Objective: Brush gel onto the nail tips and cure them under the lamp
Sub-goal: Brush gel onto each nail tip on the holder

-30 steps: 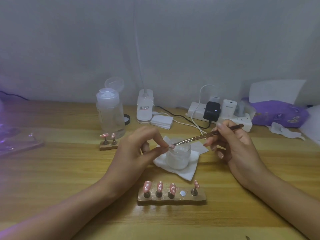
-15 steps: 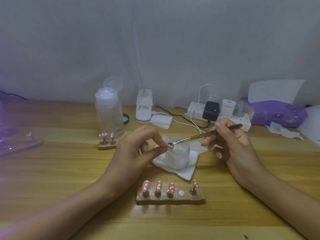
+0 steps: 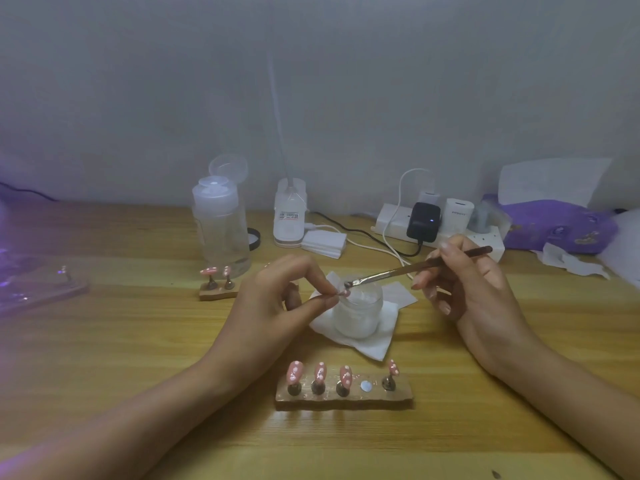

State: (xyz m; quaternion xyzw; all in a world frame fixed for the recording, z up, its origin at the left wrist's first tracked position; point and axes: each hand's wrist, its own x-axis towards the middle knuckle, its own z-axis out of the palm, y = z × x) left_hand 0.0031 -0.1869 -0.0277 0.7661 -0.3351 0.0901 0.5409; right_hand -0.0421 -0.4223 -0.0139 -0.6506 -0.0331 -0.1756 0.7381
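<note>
Left thumb and forefinger fingertips [image 3: 328,301] are pinching a small pink nail tip [image 3: 343,292], with the other fingers curling loosely behind. The left hand [image 3: 273,299] is hovering just above the rim of a small frosted jar [image 3: 358,313]. The bristle end of a slim brush [image 3: 398,271] is touching the tip. The right hand [image 3: 474,289] is gripping the brush like a pen, fingers and thumb closed round the handle well back from the bristles. The jar is sitting on a white tissue [image 3: 377,342] on the wooden table [image 3: 138,341]. Nearer the person, a holder strip [image 3: 346,400] is carrying four more pink tips on pegs, with one spot bare. To do this stroke well, it seems wise to be resting both wrists on the table, drawing the gel thinly along the tip and keeping it off the pinching fingers. A purple-lit tray [image 3: 41,292] at the far left may be sitting under the lamp; I cannot tell.
</note>
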